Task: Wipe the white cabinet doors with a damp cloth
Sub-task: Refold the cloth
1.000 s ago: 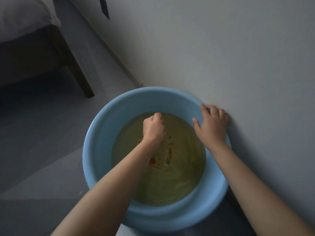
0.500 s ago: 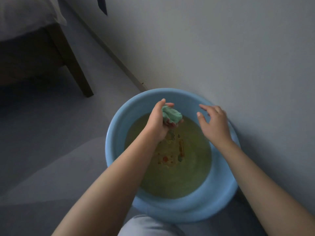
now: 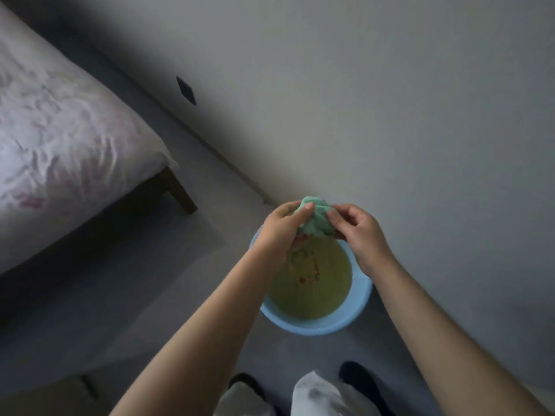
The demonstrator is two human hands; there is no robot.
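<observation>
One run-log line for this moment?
stage: wringing | left hand: grips green cloth | right hand: pinches cloth | over blue basin | cabinet wiping not begun

Bed (image 3: 60, 139) with floral sheet, dark wooden bed leg (image 3: 180, 193), grey floor (image 3: 120, 295)

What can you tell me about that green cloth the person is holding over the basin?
The green cloth is a small, soft, mint-coloured rag, bunched into a crumpled wad rather than spread flat. It looks like fluffy, absorbent fabric. The left hand grips one side with the thumb on top, and the right hand pinches the other side. It is held above the far edge of the blue basin, clear of the yellowish water, close to the white surface behind.
</observation>
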